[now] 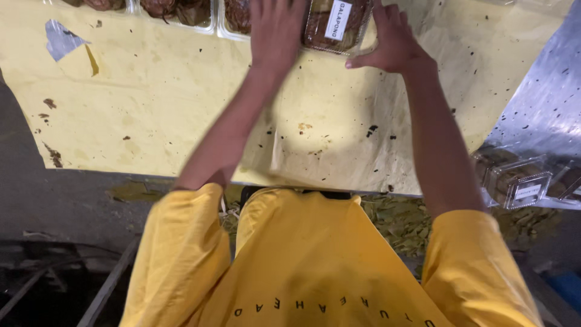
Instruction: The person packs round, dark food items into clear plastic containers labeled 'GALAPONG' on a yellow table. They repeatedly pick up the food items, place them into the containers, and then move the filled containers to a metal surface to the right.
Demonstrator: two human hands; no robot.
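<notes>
A clear plastic clamshell box (336,25) with brown food inside and a white label on its lid lies at the far edge of the yellow paper-covered table (163,103). My left hand (275,30) rests flat on the box's left part, fingers stretched away from me. My right hand (390,39) grips the box's right edge, thumb pointing left along its near side. Both arms reach out from yellow sleeves.
More clear boxes of brown food (175,11) line the table's far edge at the left. To the right a shiny metal surface (544,103) holds several labelled clear boxes (523,181). Dry leaves (399,218) litter the floor under the table.
</notes>
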